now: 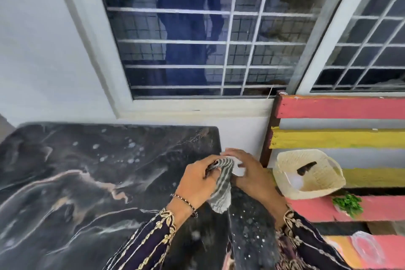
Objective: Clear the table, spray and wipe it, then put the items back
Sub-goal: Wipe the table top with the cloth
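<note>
A black marble-patterned table [87, 182] fills the lower left, with wet droplets scattered across its far middle. My left hand [197, 182] grips a grey striped cloth [222, 190] that hangs down over the table's right edge. My right hand [247, 173] is beside it, fingers curled around a white object that I cannot make out, touching the cloth's top.
A pink and yellow slatted wooden bench [341, 107] stands right of the table. On it rest a woven basket [306, 173] holding a dark comb, a small green plant [348, 204] and a clear plastic lid [368, 247]. A barred window [208, 28] lies behind.
</note>
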The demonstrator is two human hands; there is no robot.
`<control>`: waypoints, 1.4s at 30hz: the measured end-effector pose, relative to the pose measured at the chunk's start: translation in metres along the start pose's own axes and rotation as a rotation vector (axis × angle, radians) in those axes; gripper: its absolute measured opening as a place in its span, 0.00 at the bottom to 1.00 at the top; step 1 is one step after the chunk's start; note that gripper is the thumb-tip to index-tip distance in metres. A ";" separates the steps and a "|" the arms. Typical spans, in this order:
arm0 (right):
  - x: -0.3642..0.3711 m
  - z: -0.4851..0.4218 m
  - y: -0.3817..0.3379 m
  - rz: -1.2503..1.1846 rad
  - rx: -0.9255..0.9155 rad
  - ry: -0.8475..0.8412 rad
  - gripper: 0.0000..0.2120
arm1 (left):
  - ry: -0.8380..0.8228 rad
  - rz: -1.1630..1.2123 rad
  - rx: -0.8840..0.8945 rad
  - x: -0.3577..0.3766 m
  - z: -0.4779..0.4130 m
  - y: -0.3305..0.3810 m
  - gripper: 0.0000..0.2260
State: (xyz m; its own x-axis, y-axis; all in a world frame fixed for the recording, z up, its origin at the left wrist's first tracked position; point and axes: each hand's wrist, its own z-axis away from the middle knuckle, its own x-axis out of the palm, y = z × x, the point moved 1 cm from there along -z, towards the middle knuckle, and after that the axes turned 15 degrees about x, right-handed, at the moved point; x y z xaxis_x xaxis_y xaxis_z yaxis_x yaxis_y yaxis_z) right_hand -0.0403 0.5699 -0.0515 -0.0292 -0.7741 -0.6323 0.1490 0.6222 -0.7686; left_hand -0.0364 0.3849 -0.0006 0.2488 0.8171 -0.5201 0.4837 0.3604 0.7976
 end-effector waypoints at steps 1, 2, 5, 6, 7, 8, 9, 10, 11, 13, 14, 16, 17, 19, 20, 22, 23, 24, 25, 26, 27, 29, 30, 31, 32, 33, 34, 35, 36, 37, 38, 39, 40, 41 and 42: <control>0.014 0.011 -0.020 0.041 -0.050 -0.031 0.29 | 0.019 -0.012 0.001 -0.021 0.019 0.002 0.15; 0.024 0.020 -0.038 0.065 -0.083 -0.065 0.28 | 0.028 -0.025 0.005 -0.038 0.035 0.004 0.16; 0.061 0.045 -0.088 0.129 -0.120 -0.205 0.26 | 0.076 -0.056 0.003 -0.089 0.082 0.000 0.15; 0.077 0.054 -0.104 0.141 -0.116 -0.253 0.25 | 0.091 -0.067 -0.015 -0.108 0.102 -0.005 0.15; 0.091 0.061 -0.115 0.125 -0.089 -0.302 0.24 | 0.102 -0.069 -0.031 -0.123 0.118 -0.010 0.14; 0.102 0.068 -0.127 0.116 -0.077 -0.346 0.22 | 0.116 -0.062 -0.052 -0.137 0.132 -0.016 0.14; 0.118 0.076 -0.141 0.111 -0.090 -0.400 0.19 | 0.143 -0.070 -0.075 -0.154 0.152 -0.022 0.13; 0.130 0.084 -0.153 0.115 -0.116 -0.446 0.16 | 0.169 -0.074 -0.098 -0.167 0.168 -0.027 0.13; 0.146 0.092 -0.167 0.112 -0.146 -0.504 0.13 | 0.201 -0.078 -0.121 -0.184 0.187 -0.032 0.12; 0.172 0.108 -0.190 0.055 -0.152 -0.606 0.11 | 0.244 -0.058 -0.155 -0.207 0.216 -0.041 0.11; 0.190 0.116 -0.205 0.032 -0.155 -0.659 0.12 | 0.272 -0.062 -0.181 -0.221 0.234 -0.047 0.11; 0.221 0.125 -0.226 0.028 -0.183 -0.710 0.15 | 0.320 -0.061 -0.225 -0.241 0.259 -0.061 0.11; 0.236 0.130 -0.235 0.035 -0.180 -0.730 0.13 | 0.344 -0.057 -0.243 -0.249 0.269 -0.067 0.11; 0.269 0.137 -0.254 0.076 -0.191 -0.726 0.11 | 0.405 -0.030 -0.285 -0.266 0.291 -0.082 0.12; 0.282 0.141 -0.264 0.098 -0.213 -0.702 0.12 | 0.434 -0.036 -0.302 -0.273 0.300 -0.087 0.12; 0.314 0.139 -0.278 0.109 -0.225 -0.647 0.10 | 0.497 -0.078 -0.323 -0.294 0.318 -0.102 0.12; 0.327 0.137 -0.284 0.106 -0.217 -0.630 0.07 | 0.519 -0.084 -0.339 -0.303 0.325 -0.110 0.12; 0.344 0.132 -0.292 0.112 -0.214 -0.606 0.07 | 0.541 -0.077 -0.358 -0.317 0.334 -0.121 0.13; 0.358 0.126 -0.297 0.144 -0.201 -0.563 0.09 | 0.555 -0.073 -0.378 -0.329 0.341 -0.131 0.14; 0.376 0.120 -0.307 0.169 -0.189 -0.519 0.10 | 0.571 -0.080 -0.401 -0.347 0.351 -0.147 0.14; 0.386 0.115 -0.316 0.182 -0.177 -0.463 0.10 | 0.575 -0.099 -0.422 -0.359 0.358 -0.157 0.14; 0.409 0.105 -0.337 0.196 -0.191 -0.356 0.09 | 0.577 -0.126 -0.461 -0.389 0.375 -0.181 0.13; 0.421 0.098 -0.350 0.204 -0.197 -0.309 0.09 | 0.582 -0.138 -0.480 -0.403 0.382 -0.191 0.12; 0.437 0.091 -0.365 0.227 -0.207 -0.265 0.10 | 0.590 -0.146 -0.513 -0.420 0.391 -0.205 0.11; 0.451 0.086 -0.379 0.276 -0.220 -0.220 0.10 | 0.594 -0.152 -0.540 -0.433 0.399 -0.213 0.10; 0.466 0.082 -0.390 0.342 -0.258 -0.174 0.09 | 0.598 -0.155 -0.561 -0.444 0.407 -0.219 0.09; 0.487 0.077 -0.404 0.400 -0.312 -0.146 0.09 | 0.598 -0.162 -0.578 -0.460 0.414 -0.228 0.08; 0.506 0.075 -0.414 0.456 -0.359 -0.145 0.09 | 0.592 -0.169 -0.593 -0.471 0.419 -0.234 0.08; 0.528 0.075 -0.425 0.508 -0.383 -0.182 0.10 | 0.585 -0.170 -0.607 -0.483 0.424 -0.244 0.08; 0.547 0.077 -0.432 0.565 -0.384 -0.258 0.12 | 0.584 -0.182 -0.621 -0.492 0.428 -0.252 0.08; 0.565 0.080 -0.436 0.624 -0.361 -0.360 0.14 | 0.588 -0.187 -0.634 -0.500 0.432 -0.258 0.08; 0.582 0.084 -0.438 0.684 -0.316 -0.444 0.15 | 0.597 -0.177 -0.649 -0.509 0.436 -0.267 0.08; 0.595 0.088 -0.439 0.713 -0.275 -0.476 0.16 | 0.591 -0.168 -0.664 -0.516 0.440 -0.274 0.08; 0.607 0.091 -0.438 0.704 -0.262 -0.448 0.16 | 0.584 -0.157 -0.682 -0.522 0.443 -0.282 0.07; 0.616 0.095 -0.434 0.667 -0.269 -0.390 0.16 | 0.581 -0.151 -0.689 -0.528 0.445 -0.289 0.07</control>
State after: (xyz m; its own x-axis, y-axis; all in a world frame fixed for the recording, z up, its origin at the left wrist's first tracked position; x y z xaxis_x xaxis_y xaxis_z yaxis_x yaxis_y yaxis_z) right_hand -0.0293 -0.1884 -0.0980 0.3348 -0.1849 -0.9240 -0.2304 0.9348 -0.2705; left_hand 0.0659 -0.3512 -0.0924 -0.3282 0.7700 -0.5472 -0.1777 0.5186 0.8363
